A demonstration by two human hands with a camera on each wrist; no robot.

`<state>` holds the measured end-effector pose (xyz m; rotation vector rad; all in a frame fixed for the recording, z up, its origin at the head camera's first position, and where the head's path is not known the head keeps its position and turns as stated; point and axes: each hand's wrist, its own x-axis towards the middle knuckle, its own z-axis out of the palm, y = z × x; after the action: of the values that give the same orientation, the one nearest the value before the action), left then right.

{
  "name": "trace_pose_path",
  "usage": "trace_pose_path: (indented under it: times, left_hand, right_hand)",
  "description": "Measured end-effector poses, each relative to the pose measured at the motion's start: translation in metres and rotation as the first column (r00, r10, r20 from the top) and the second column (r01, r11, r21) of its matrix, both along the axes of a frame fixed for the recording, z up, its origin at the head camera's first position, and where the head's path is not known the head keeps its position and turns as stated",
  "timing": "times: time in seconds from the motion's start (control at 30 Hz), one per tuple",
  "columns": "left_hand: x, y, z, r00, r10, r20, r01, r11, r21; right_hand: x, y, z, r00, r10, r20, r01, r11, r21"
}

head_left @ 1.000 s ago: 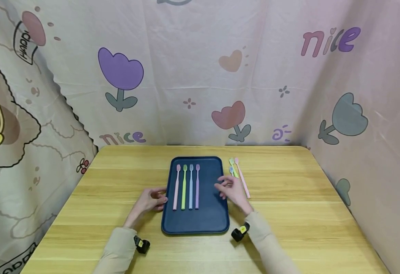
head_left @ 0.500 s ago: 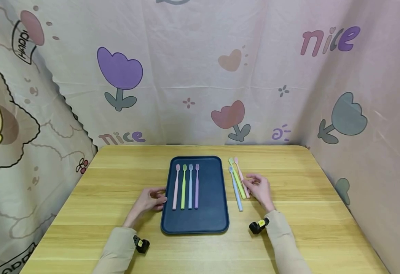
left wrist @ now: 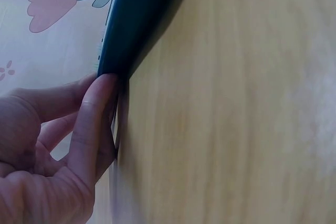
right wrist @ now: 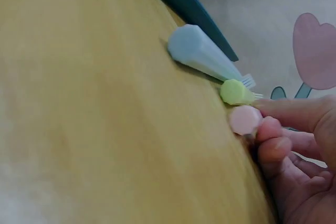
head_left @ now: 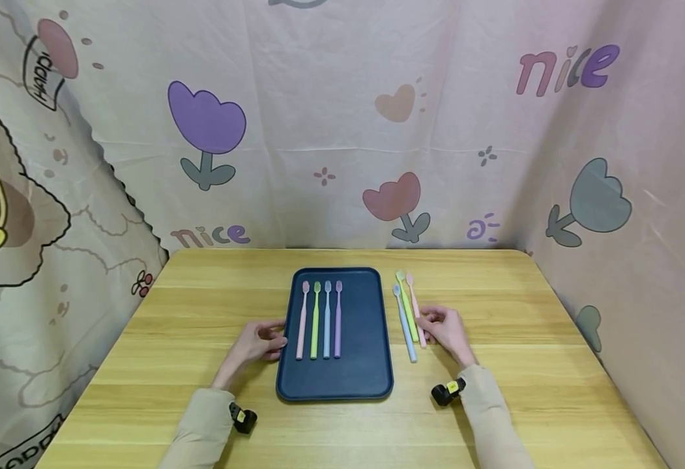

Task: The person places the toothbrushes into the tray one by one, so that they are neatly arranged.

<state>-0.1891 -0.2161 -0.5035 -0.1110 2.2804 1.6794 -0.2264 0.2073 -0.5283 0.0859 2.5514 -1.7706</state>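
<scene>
My left hand (head_left: pixel 257 342) holds the left edge of a dark blue tray (head_left: pixel 365 365), thumb and forefinger at the rim in the left wrist view. In the tray lie a pink toothbrush (head_left: pixel 302 322), a green one, a blue one and a purple toothbrush (head_left: pixel 338 322), side by side with heads away from me. To the right of the tray, my right hand (head_left: pixel 446 331) pinches the handle of another pink toothbrush (head_left: pixel 414 299). Close beside it on the table are a yellow-green toothbrush (right wrist: pixel 233 92) and a light blue toothbrush (right wrist: pixel 197 48), the blue one nearest the tray.
The wooden table (head_left: pixel 201 286) extends around the tray on all sides. A printed fabric curtain (head_left: pixel 319 130) hangs behind the table and along both sides. Black wrist cameras are strapped at both sleeves.
My right hand has moved from above the tray's right side to the loose pink toothbrush, leaving the light blue one on the table. The pink and green toothbrushes have shifted slightly. Left hand unmoved.
</scene>
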Motion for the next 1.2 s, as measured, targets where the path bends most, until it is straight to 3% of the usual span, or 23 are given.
trace_pose_path:
  times: [0.13,0.4,0.67,1.2]
  left_hand:
    - [-0.0001,0.0,-0.0003,1.0,-0.013,-0.005,0.013,1.0,0.014]
    - [-0.0002,-0.0005,-0.0005,1.0,-0.018,-0.007,0.018,1.0,0.014]
    - [-0.0018,-0.0012,-0.0016,1.0,-0.01,-0.007,0.01,1.0,0.013]
    - [-0.0018,-0.001,0.0001,1.0,-0.029,0.0,0.029,0.999,0.014]
  right_hand:
    - [0.0029,0.0005,0.0015,1.0,0.026,0.012,-0.027,0.999,0.04]
    - [0.0004,-0.005,0.004,0.999,-0.003,0.04,-0.002,0.989,0.146]
    - [-0.0017,-0.0076,0.0038,1.0,-0.025,-0.004,0.025,0.973,0.231]
    - [0.0038,-0.002,-0.0029,0.999,-0.023,-0.029,0.027,0.989,0.148]
